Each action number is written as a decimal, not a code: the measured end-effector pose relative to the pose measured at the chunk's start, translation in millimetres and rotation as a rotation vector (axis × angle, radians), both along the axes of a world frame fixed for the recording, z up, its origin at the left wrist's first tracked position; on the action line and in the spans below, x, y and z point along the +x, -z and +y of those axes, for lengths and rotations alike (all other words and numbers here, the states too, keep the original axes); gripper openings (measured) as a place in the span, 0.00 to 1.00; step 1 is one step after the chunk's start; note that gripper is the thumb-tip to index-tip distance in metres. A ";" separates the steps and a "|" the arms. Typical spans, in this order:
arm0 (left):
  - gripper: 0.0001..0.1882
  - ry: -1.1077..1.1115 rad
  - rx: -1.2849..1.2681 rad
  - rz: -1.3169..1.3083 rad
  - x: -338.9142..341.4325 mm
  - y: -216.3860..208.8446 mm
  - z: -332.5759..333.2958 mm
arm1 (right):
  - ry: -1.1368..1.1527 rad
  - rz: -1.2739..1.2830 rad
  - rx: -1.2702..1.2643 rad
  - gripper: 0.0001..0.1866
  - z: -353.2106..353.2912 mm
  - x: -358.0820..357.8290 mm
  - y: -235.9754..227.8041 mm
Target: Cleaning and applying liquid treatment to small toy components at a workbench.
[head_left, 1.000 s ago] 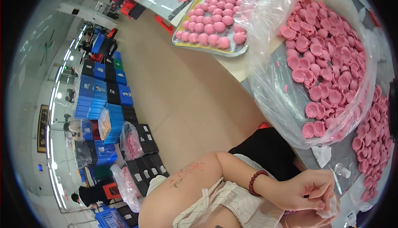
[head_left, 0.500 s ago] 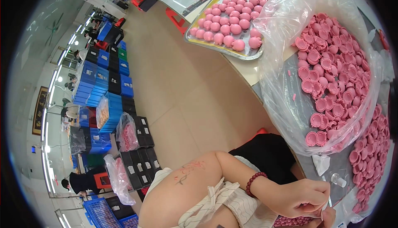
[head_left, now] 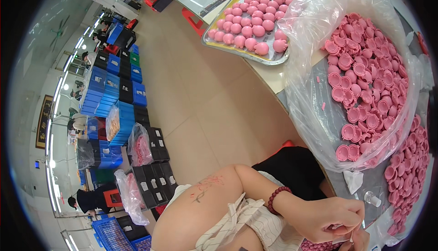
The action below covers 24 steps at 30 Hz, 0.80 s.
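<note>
My left hand, at the end of the arm with the dark red bead bracelet, is closed with its fingers curled in. Just below it, at the lower edge, my right hand shows in part, its fingers pressed together close to the left fingertips. A small whitish bit shows between the hands, too small to name. Pink parts lie beneath them. On the table nearby are a crumpled white tissue and a small clear cylindrical piece.
A large clear plastic bag holds many pink half-shells. Beyond it, a metal tray carries pink balls. More pink shells lie at the right. Stacked blue crates and black bins stand across the floor.
My left hand has shifted slightly, its curled fingers turned a little more into view. The right hand stays close against it. Tray, bag and shells look unchanged.
</note>
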State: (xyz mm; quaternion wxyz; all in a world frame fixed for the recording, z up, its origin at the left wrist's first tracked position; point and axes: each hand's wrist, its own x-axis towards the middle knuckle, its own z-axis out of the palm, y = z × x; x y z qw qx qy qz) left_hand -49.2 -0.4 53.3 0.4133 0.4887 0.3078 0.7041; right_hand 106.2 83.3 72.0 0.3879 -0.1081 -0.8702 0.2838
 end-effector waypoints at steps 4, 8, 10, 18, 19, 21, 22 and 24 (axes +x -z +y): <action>0.12 -0.018 0.060 0.132 -0.9 -0.1 -0.7 | -0.059 -0.034 -0.114 0.10 3.9 8.5 3.8; 0.08 0.031 0.094 0.136 -4.3 -8.8 0.4 | -0.141 -0.165 -0.117 0.14 11.0 10.4 -0.7; 0.08 0.035 0.114 0.131 -3.8 -9.0 0.4 | -0.082 -0.091 -0.170 0.13 3.5 16.0 12.3; 0.07 0.055 0.167 0.074 7.9 -6.2 -0.6 | 0.235 0.212 -0.214 0.07 -10.1 14.6 28.1; 0.07 0.061 0.167 0.069 7.4 -4.6 -0.8 | 0.356 0.211 -0.127 0.08 -8.2 14.3 25.0; 0.08 0.009 0.195 0.040 0.2 -4.8 -1.1 | 0.508 0.194 -0.028 0.10 -6.4 13.7 22.1; 0.08 0.040 0.198 0.017 -5.1 -2.5 -0.6 | 0.657 0.154 0.027 0.10 -1.9 14.5 25.4; 0.10 -0.055 0.200 -0.186 -16.5 0.9 4.8 | 0.948 -0.089 0.149 0.09 17.6 74.4 54.0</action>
